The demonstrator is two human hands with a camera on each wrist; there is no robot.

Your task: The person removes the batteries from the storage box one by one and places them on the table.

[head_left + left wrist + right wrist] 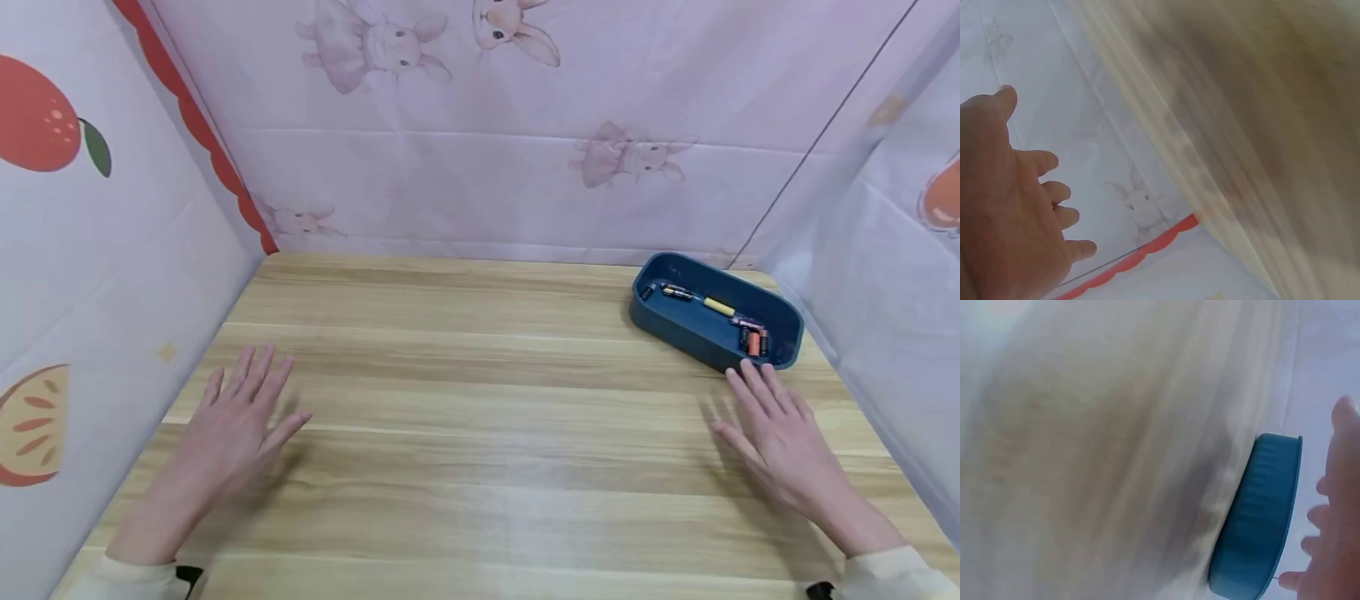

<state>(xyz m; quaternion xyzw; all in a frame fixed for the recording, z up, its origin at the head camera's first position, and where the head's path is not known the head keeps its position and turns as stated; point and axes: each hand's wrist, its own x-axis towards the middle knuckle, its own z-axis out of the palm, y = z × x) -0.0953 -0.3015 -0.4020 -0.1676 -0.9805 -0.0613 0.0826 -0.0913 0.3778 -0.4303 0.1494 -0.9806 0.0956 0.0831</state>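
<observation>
My left hand point(232, 425) is over the left part of the wooden table point(480, 400), fingers straight and spread, with nothing in it. In the left wrist view its palm side point(1016, 206) shows, the thumb held apart. On the right, my right hand point(783, 437) also has its fingers extended and holds nothing. Its fingertips overlap the near rim of a dark blue oblong bin point(678, 333) in the head view. Inside lie several small batteries, among them a yellow one point(718, 307), an orange one point(753, 343) and a black one point(677, 292).
The bin stands at the table's back right corner. Printed cloth walls enclose the table: a pink rabbit-patterned back cloth point(480, 192), a left cloth point(150, 283) with fruit prints and a right cloth point(892, 275).
</observation>
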